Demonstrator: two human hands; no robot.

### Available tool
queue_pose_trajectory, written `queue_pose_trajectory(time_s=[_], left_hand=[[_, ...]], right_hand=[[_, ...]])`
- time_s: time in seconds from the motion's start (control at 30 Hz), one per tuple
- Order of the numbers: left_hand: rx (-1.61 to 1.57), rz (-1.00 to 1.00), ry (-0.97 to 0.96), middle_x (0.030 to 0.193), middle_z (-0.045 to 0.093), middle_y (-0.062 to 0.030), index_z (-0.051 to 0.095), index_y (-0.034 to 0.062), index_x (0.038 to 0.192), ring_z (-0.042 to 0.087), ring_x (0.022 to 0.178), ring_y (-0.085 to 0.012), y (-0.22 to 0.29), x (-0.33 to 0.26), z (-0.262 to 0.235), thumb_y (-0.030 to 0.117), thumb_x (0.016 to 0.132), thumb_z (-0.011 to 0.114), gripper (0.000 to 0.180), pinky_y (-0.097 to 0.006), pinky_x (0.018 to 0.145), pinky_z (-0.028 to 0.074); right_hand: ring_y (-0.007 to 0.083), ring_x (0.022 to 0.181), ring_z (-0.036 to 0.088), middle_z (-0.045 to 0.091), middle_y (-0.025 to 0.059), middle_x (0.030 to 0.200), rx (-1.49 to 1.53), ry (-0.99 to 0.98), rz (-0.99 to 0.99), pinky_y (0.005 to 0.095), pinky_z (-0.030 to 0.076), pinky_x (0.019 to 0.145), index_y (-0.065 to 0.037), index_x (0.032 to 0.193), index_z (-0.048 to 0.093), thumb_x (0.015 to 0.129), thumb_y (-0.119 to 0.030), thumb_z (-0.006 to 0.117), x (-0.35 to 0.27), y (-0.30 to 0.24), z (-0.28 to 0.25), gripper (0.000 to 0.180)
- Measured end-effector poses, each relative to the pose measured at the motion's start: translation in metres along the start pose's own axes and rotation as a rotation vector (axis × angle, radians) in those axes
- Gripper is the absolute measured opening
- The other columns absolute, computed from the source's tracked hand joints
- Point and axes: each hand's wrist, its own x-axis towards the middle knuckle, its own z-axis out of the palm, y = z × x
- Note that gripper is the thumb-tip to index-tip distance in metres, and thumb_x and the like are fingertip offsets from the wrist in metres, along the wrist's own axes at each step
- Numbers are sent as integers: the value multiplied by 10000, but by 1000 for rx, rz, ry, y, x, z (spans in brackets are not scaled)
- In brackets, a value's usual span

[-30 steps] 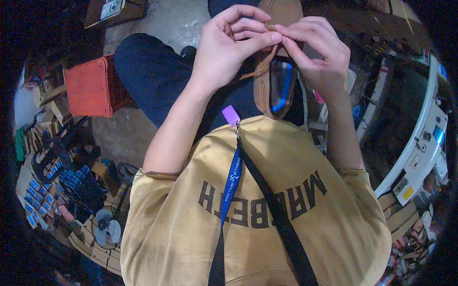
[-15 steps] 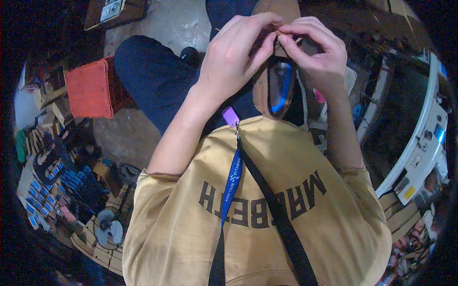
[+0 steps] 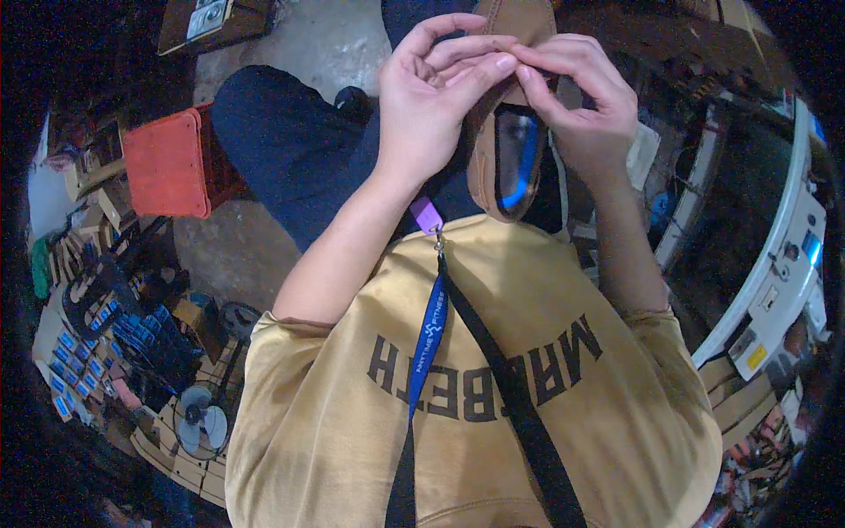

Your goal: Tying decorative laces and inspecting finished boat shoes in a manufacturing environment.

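A brown leather shoe lies lengthwise on my lap, its dark opening toward my body and a blue sheen inside. Above its front part my two hands meet at the fingertips. My left hand pinches with thumb and fingers, palm partly turned up. My right hand also pinches, its thumb and forefinger touching the left fingertips. Whatever is between them is too small to make out. A blue and black lanyard hangs down my tan shirt, with a purple tag at its clip.
To the left stands a red plastic crate beside my knee. A small fan and several blue-marked pieces are at the lower left. On the right is a long white machine or appliance with a curved-looking edge.
My left hand has rolled over so its palm and curled fingers show more. The right hand has shifted only slightly. The shoe stays in place.
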Motion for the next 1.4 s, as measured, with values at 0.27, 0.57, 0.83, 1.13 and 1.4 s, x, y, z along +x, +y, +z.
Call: queue_pose_trajectory(time_s=[0.27, 0.57, 0.83, 1.13, 1.4], left_hand=[[-183, -22, -44, 1109, 671, -179, 437, 48, 1067, 683, 1007, -213, -14, 0, 1, -88, 873, 677, 337, -317, 926, 565], [-146, -82, -130, 1122, 666, -180, 471, 49, 1027, 688, 974, -217, -4, 4, -16, -22, 901, 661, 239, -311, 888, 569], [132, 28, -98, 1010, 712, -152, 508, 25, 983, 693, 967, -161, 7, 3, -1, -12, 846, 752, 283, -272, 842, 579], [362, 177, -89, 1022, 693, -120, 605, -21, 1059, 686, 967, -151, 9, 2, 3, -15, 849, 749, 255, -271, 847, 592], [1067, 818, -229, 931, 685, -86, 605, -17, 1058, 661, 877, -106, 49, 18, -12, 14, 857, 765, 259, -236, 718, 553]], right_hand=[[216, 935, 665, 708, 95, 998, 222, 59, 292, 308, 512, 867, -14, 1042, 724, 763, 43, 766, -3, -18, 2, 288], [222, 810, 657, 679, 52, 838, -160, 56, -137, 318, 548, 731, -87, 952, 769, 697, -5, 787, 2, 1, -1, 268], [232, 799, 664, 685, 53, 823, -251, 71, -207, 325, 551, 716, -75, 911, 764, 680, -25, 808, -1, 5, -1, 240], [199, 863, 694, 736, 70, 908, -40, 88, -7, 298, 543, 794, -42, 960, 746, 772, -34, 784, -3, 4, 2, 192], [208, 967, 663, 723, 100, 1000, 129, -100, 90, 306, 509, 890, -1, 1034, 740, 829, 53, 711, 4, -2, -5, 214]])
